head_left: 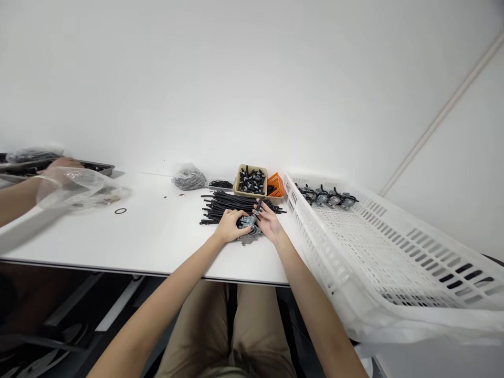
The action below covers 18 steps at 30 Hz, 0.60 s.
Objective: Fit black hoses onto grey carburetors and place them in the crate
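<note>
Near the table's front edge, my left hand (229, 226) is closed around a grey metal carburetor-like part (249, 239). My right hand (269, 220) pinches a small black piece (259, 205) at the upper right of that metal part; whether the two are joined is hard to make out. Just behind my hands lies a pile of black rubber hoses (224, 202). Beyond it stands a tan basket (237, 185) with several black-and-metal fittings, and beside that an orange basket (277, 181) with small black parts.
To my right, a large white plastic crate (331, 252) holds several finished-looking metal parts (334, 198). A bag of grey pieces (189, 177) and a tray of black rings (220, 184) stand at the back. At left, another person's hand (65, 164) reaches over a metal tray (106, 169). A black ring (120, 211) lies nearby.
</note>
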{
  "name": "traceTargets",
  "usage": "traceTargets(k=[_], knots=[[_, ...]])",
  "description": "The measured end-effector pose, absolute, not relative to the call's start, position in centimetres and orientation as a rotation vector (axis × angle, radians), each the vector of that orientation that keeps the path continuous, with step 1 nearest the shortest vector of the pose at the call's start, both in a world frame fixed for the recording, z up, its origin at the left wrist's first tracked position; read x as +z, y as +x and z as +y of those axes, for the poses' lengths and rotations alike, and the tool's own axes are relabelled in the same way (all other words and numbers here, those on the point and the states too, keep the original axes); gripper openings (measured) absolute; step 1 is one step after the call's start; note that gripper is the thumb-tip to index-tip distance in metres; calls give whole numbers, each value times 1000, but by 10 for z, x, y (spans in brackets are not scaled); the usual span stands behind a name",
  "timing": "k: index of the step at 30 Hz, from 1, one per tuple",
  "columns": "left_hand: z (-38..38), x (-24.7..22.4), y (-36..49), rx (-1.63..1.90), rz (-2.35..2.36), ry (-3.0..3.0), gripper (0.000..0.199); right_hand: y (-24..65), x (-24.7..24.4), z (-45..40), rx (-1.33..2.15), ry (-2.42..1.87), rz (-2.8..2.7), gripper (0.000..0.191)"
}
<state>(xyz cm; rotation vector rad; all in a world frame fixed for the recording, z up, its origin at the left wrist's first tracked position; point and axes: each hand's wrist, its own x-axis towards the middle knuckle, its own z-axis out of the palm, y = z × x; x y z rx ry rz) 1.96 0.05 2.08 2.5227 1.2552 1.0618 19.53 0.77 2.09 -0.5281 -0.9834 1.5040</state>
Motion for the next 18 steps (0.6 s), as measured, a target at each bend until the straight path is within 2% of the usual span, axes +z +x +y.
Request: traceTargets(k=[12,18], knots=[[1,19,13,1055,1283,2481,33,192,16,10,1545,-565,-1097,41],[3,16,11,1063,1323,2477,37,190,16,8,1488,-632,-1205,32]])
